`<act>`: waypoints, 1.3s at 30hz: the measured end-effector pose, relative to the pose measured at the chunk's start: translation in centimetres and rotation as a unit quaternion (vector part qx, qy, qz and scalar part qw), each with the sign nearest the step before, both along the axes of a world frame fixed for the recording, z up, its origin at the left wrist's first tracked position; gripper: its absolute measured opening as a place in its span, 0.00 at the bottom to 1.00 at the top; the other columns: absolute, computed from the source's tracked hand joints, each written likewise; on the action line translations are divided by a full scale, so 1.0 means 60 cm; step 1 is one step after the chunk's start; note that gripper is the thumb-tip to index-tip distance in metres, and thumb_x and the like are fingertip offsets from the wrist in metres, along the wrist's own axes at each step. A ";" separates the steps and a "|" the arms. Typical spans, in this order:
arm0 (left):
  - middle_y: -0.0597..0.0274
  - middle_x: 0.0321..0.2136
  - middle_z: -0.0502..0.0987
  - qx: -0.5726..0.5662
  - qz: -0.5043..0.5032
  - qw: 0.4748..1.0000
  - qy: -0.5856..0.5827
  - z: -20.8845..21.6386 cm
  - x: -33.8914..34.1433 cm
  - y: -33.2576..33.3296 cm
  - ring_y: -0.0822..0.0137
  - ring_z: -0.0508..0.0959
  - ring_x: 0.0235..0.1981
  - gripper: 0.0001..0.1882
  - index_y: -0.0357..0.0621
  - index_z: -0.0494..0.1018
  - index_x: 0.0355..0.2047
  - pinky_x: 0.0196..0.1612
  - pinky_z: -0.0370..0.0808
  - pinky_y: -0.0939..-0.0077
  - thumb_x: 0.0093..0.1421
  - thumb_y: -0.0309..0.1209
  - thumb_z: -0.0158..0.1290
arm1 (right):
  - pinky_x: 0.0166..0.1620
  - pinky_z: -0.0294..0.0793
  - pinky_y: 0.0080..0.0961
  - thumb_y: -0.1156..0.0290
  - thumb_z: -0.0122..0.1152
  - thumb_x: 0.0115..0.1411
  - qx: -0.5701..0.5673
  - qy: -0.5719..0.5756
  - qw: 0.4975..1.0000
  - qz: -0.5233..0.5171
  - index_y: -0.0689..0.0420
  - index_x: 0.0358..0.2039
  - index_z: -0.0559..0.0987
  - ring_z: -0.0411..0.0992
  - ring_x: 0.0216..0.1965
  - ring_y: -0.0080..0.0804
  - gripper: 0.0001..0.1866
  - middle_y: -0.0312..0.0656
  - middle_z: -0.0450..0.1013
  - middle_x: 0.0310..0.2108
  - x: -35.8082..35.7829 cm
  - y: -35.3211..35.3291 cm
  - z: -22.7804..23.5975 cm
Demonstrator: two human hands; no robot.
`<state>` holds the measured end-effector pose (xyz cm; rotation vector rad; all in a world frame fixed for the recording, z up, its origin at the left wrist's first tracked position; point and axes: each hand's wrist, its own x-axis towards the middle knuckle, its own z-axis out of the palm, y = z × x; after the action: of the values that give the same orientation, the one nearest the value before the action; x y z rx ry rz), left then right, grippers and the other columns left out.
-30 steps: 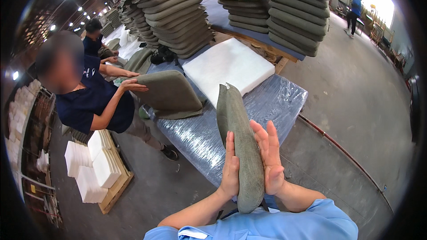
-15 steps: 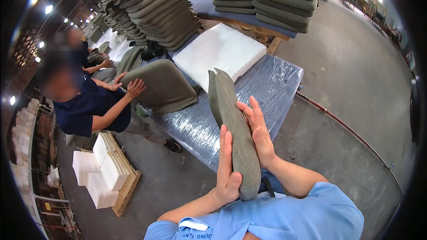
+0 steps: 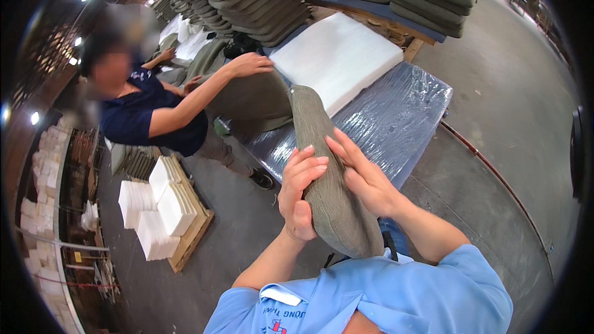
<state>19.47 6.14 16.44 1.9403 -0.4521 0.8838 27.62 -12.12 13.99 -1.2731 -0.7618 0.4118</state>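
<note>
Your left hand (image 3: 297, 193), half-curled, and right hand (image 3: 366, 180), fingers nearly straight, hold the grey-green cushion (image 3: 337, 210) between them; even pressure from 2 sides should steady it.

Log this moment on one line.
left hand: against grey-green cushion; right hand: against opposite side; white slab: on plastic-wrapped surface
</note>
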 end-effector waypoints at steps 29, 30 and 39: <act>0.50 0.55 0.78 0.122 -0.373 0.743 0.543 0.236 -0.263 0.102 0.51 0.82 0.53 0.24 0.42 0.71 0.64 0.55 0.79 0.61 0.71 0.34 0.57 | 0.65 0.74 0.39 0.67 0.71 0.51 -0.224 -0.209 0.941 -0.148 0.61 0.71 0.67 0.78 0.62 0.49 0.46 0.57 0.79 0.58 0.104 -0.072 0.072; 0.46 0.57 0.78 0.141 -0.366 0.756 0.524 0.256 -0.274 0.104 0.46 0.82 0.55 0.26 0.41 0.72 0.64 0.57 0.79 0.58 0.68 0.34 0.57 | 0.66 0.73 0.40 0.66 0.71 0.52 -0.219 -0.197 0.944 -0.149 0.61 0.71 0.67 0.78 0.63 0.49 0.46 0.57 0.79 0.58 0.111 -0.071 0.072; 0.41 0.40 0.85 0.315 -0.223 0.703 0.597 0.290 -0.306 0.067 0.42 0.87 0.42 0.21 0.39 0.76 0.56 0.43 0.83 0.50 0.62 0.29 0.57 | 0.64 0.75 0.41 0.66 0.70 0.51 -0.238 -0.211 0.938 -0.138 0.61 0.71 0.67 0.79 0.60 0.54 0.46 0.58 0.80 0.55 0.106 -0.048 0.074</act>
<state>1.10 10.15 33.85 2.3600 -0.3842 -1.0261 34.00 -15.00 18.43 -1.9380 -0.8527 0.0886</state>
